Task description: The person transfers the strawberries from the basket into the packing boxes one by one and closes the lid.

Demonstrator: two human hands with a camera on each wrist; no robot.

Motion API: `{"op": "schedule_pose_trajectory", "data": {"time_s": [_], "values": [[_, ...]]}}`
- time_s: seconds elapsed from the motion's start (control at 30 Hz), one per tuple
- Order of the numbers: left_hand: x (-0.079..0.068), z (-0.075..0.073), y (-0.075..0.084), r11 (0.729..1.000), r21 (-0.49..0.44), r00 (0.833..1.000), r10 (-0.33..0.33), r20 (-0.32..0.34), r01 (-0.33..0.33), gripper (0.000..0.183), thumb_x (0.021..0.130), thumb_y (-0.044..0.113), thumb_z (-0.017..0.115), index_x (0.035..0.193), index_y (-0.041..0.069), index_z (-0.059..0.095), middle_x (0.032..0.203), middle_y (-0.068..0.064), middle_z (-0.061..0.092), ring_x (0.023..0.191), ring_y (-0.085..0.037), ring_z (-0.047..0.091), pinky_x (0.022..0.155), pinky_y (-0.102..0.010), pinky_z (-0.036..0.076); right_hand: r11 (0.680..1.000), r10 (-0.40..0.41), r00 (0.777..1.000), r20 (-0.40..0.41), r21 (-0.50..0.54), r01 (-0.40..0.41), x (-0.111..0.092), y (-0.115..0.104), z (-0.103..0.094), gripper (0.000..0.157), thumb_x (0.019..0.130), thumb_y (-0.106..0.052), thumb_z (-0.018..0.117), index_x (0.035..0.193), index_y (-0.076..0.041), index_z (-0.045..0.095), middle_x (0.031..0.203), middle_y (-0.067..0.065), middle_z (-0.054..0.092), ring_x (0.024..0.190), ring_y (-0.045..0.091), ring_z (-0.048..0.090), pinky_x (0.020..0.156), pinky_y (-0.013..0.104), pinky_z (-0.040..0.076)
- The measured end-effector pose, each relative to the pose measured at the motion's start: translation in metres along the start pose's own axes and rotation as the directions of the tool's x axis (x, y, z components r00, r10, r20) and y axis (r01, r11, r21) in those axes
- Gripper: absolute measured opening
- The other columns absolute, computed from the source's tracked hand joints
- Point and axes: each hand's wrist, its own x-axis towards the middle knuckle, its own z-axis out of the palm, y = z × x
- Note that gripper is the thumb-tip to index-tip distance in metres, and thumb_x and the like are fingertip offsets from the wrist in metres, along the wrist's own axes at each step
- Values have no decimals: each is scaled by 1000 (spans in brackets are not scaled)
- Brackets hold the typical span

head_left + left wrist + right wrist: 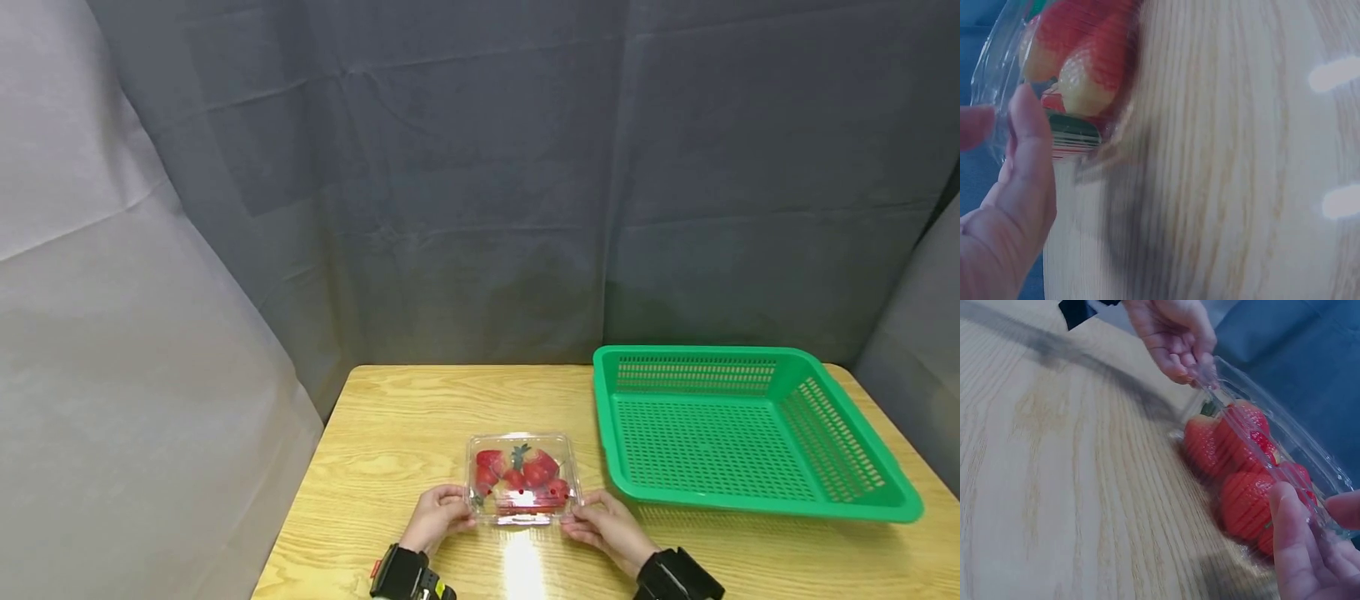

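Note:
A clear plastic clamshell box (522, 506) with a lid stands on the wooden table, and several red strawberries (536, 473) show through it. My left hand (438, 517) pinches the rim at the box's near left corner between thumb and finger. At the near right corner, my right hand (609, 527) grips the rim the same way. Up close in the left wrist view, strawberries (1094, 69) with pale yellowish ends press against the box wall. The right wrist view has both hands on the box's rim, with more strawberries (1244, 503) between them.
A large green perforated basket (757, 502) sits to the right of the box on the wooden table (405, 417). Grey cloth (480, 183) hangs behind the table, and paler cloth (135, 375) drapes down its left side.

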Motion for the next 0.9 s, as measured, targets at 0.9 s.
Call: {"op": "schedule_pose_trajectory", "data": {"time_s": [0.9], "values": [[-13, -3, 28, 954, 285, 987, 127, -98, -94, 49, 82, 1, 59, 125, -12, 39, 98, -19, 57, 80, -27, 61, 68, -40, 56, 834, 23, 997, 70, -552, 19, -27, -32, -9, 48, 91, -30, 53, 113, 11, 41, 90, 12, 60, 72, 19, 58, 62, 32, 52]]}}
